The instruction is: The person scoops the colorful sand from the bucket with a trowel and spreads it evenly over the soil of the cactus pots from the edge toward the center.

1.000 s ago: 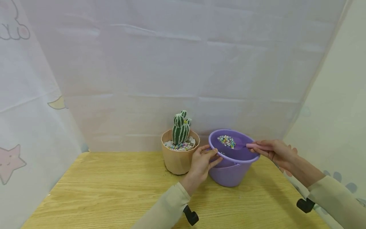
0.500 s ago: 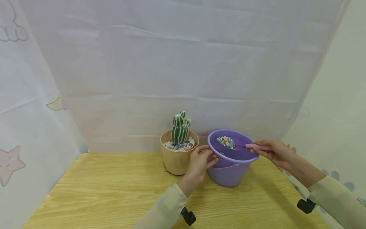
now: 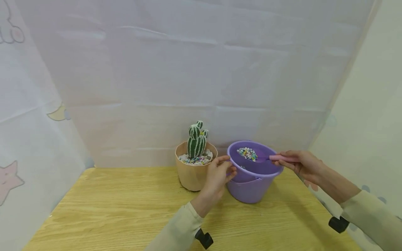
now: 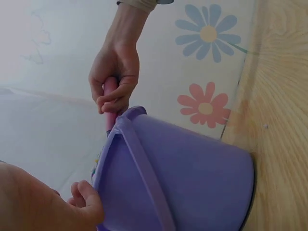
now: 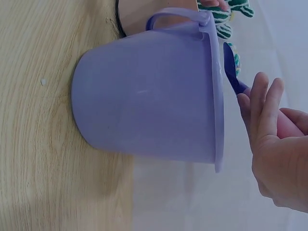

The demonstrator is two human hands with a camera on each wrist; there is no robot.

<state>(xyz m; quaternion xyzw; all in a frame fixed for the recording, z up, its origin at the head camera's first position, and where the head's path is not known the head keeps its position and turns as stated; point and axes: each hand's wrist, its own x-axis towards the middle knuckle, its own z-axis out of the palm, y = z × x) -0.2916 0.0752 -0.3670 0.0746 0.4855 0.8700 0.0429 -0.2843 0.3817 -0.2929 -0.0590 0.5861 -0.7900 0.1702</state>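
My right hand (image 3: 309,169) grips the pink handle of a small trowel (image 3: 281,158). Its purple blade carries a heap of small multicoloured pebbles (image 3: 246,153). In the right wrist view the blade (image 5: 229,60) is level, just above the rim of a purple bucket (image 5: 149,96). My left hand (image 3: 216,176) is beside the bucket's near left rim, fingers loosely bent and holding nothing. To the left stands a peach pot (image 3: 191,177) with a green-and-white striped cactus (image 3: 196,146); pebbles lie around its base. Few pebbles show inside the bucket, as its near wall hides most of the bottom.
Pot and bucket stand close together on a wooden table (image 3: 125,205), near its back edge. A pale cloth (image 3: 157,80) hangs right behind them. A wall with printed flowers (image 4: 204,108) rises at the right.
My left hand has let go of the bucket's rim and drawn slightly left. The right hand keeps the loaded trowel nearly still over the bucket; the view has shifted a little.
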